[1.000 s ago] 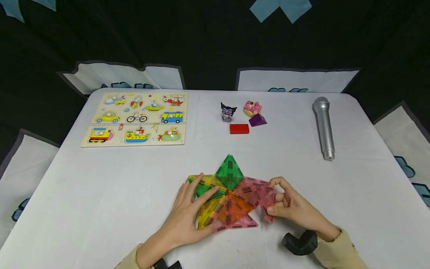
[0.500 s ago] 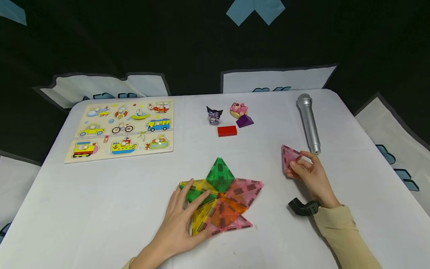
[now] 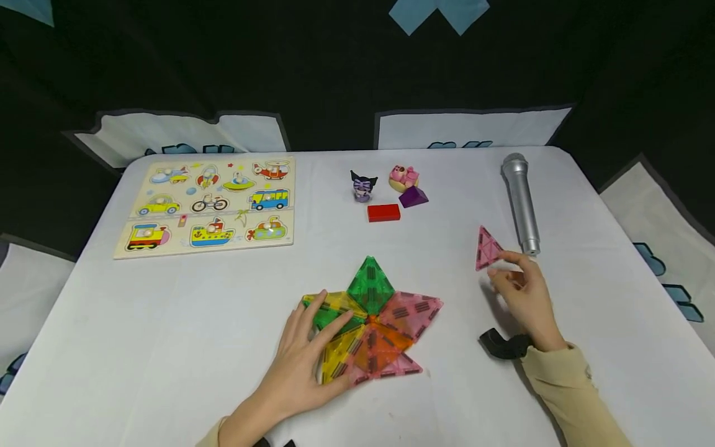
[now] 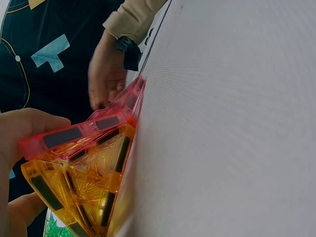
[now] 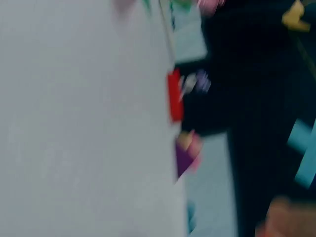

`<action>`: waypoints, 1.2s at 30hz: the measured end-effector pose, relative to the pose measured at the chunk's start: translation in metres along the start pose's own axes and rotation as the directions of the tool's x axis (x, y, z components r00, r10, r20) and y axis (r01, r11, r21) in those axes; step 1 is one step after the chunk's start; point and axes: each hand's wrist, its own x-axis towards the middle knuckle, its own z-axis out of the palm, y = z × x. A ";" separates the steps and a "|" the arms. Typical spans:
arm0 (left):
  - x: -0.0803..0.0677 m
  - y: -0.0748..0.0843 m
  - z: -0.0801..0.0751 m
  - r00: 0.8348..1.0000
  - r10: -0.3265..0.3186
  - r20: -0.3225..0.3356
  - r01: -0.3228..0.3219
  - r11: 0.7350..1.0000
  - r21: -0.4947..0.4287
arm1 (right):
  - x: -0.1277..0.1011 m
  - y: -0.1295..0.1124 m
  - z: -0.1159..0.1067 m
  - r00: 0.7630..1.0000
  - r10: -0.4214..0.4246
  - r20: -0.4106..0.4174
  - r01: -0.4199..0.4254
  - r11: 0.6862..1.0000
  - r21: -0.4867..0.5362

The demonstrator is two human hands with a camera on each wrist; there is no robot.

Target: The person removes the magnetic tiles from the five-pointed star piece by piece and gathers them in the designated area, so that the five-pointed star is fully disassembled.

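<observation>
A star-like build of translucent magnetic tiles (image 3: 413, 313) in green, yellow, orange and pink lies near the front middle. My left hand (image 3: 304, 363) rests across its left side, fingers spread and fairly straight, thumb at the lower edge. Up close in the left wrist view, a pink tile edge (image 4: 74, 136) slants above a yellow tile (image 4: 94, 182). Right of the build, a single pink triangular tile (image 3: 488, 249) lies near the silver microphone. My right hand (image 3: 525, 298) is beside its right corner, thumb and index fingertip apart; whether the index still touches it is hard to tell.
A wooden vehicle puzzle board (image 3: 209, 208) lies at the back left. At the back middle are a dark figurine (image 3: 363, 187), a pink figurine (image 3: 404, 177), a purple block (image 3: 413, 197) and a red block (image 3: 383, 213). The silver microphone (image 3: 522, 202) lies back right.
My right hand has taken a pink triangular tile off the build's right side, moved it right and away from me, and loosened its pinch on it. The left hand has stayed on the build.
</observation>
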 end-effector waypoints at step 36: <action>0.000 0.000 -0.001 1.000 -0.021 -0.010 0.021 1.000 0.015 | -0.018 -0.056 0.039 0.758 -0.290 0.584 0.253 0.956 0.146</action>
